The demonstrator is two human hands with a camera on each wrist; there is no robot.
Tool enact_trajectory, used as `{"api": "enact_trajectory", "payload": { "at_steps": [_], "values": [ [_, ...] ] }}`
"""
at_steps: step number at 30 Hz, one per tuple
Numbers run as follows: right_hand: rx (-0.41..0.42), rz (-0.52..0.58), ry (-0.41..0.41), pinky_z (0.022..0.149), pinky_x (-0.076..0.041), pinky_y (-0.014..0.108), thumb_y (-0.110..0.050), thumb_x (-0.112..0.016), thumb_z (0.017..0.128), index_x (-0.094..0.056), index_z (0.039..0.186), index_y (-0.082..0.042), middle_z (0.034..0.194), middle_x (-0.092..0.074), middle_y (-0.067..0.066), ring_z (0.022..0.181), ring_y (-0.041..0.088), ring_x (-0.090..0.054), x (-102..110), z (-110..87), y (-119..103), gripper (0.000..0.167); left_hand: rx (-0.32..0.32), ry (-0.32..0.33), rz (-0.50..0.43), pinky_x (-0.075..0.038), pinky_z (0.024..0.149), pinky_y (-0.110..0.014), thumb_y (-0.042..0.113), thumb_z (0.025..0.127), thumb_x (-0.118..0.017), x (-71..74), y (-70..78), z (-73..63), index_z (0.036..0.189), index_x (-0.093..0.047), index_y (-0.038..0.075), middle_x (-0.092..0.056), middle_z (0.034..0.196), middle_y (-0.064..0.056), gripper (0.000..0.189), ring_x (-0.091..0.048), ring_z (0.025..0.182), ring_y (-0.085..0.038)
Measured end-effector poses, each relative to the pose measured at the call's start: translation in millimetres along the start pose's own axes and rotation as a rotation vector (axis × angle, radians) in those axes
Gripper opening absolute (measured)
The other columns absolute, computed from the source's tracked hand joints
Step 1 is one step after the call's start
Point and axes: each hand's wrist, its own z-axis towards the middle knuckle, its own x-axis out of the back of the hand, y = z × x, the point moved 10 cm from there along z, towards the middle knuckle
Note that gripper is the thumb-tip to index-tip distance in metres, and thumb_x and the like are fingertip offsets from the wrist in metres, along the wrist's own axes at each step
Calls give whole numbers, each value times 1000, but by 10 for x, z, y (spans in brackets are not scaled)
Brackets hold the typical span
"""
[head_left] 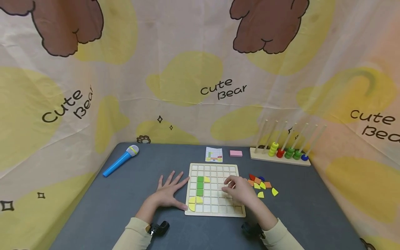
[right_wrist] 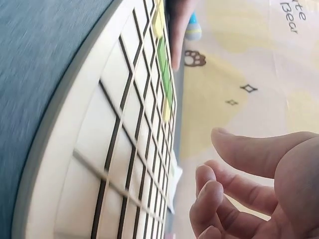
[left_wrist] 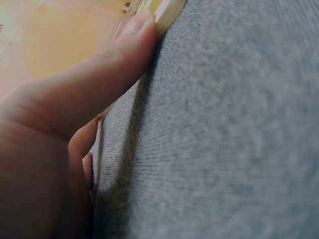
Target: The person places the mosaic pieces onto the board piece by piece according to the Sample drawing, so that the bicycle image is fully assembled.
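A wooden grid board (head_left: pixel 215 214) lies on the dark table, with green square tiles (head_left: pixel 200 185) and yellow rounded tiles (head_left: pixel 192 207) in its left columns. My left hand (head_left: pixel 167 192) is spread beside the board's left side; its thumb (left_wrist: pixel 134 40) touches the edge near the lower left corner. Over the board's right part hovers my right hand (head_left: pixel 240 190), fingers loosely bent. In the right wrist view its thumb (right_wrist: pixel 249 152) stands apart from the fingertips, and no tile shows between them. Loose orange, yellow, red and blue tiles (head_left: pixel 267 184) lie right of the board.
Behind the board are a small printed card (head_left: pixel 214 155) with a coloured grid and a pink block (head_left: pixel 235 153). A wooden peg stand (head_left: pixel 279 158) with coloured beads occupies the back right. At the back left lies a blue toy microphone (head_left: pixel 120 163). Printed cloth hangs around the table.
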Motion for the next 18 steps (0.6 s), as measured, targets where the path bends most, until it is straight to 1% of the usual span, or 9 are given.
{"api": "enact_trajectory", "payload": {
  "at_steps": [5,9,13,18],
  "values": [
    [-37,14,16,54,-47,29,-19,-81,86,-72,101,-10,77,-61,2,64,18,-54,134,-33,150,20,2,-1,-4,13,115,-72,80,63,-76,-9,9,9,161,-23,39,-10,171,1,119,6,157,-38],
    [-59,-19,29,54,-47,29,-17,-82,85,-72,101,-10,76,-59,2,65,18,-53,231,-75,291,20,2,0,-3,13,115,-72,80,63,-76,-13,10,12,161,-23,39,-10,171,2,118,5,157,-37],
    [-67,-49,43,54,-46,28,-16,-83,84,-73,101,-9,75,-59,1,67,17,-52,313,-109,406,21,-1,-2,-3,13,115,-72,81,63,-76,-14,10,7,161,-23,39,-11,171,2,118,5,157,-37],
    [-73,-42,42,54,-47,28,-15,-83,83,-72,99,-9,76,-59,1,67,18,-53,372,-122,494,20,-1,3,-4,12,115,-72,81,63,-76,4,9,-8,161,-23,39,-11,171,2,118,4,157,-37]
  ]
}}
